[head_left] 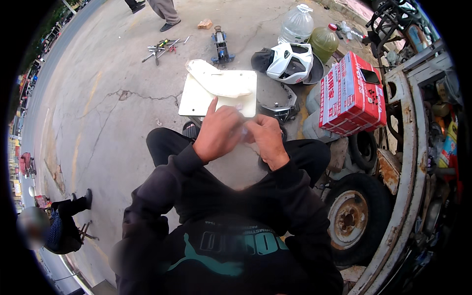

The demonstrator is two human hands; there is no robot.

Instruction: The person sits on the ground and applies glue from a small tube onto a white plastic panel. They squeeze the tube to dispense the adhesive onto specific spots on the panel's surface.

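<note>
My left hand (pixel 220 132) and my right hand (pixel 268 139) meet over my lap, at the near edge of a small white table (pixel 189 102). Thin, see-through plastic (pixel 244 132) shows between them, pinched by the fingers of both hands. Whether it is a bag or a loose film, and whether anything is inside, I cannot make out. The left index finger points up, away from the pinch. Just beyond my hands, a long curved white plastic panel (pixel 216 81) lies on the table, its far end overhanging the edge.
Tools (pixel 161 49) and a blue-black floor jack (pixel 221 45) lie ahead. To the right are a white-and-black scooter fairing (pixel 291 64), a water jug (pixel 296 24), a green-liquid jug (pixel 324 40), a red carton (pixel 351 96) and a rusty wheel (pixel 349 219). A person (pixel 61 226) sits at left.
</note>
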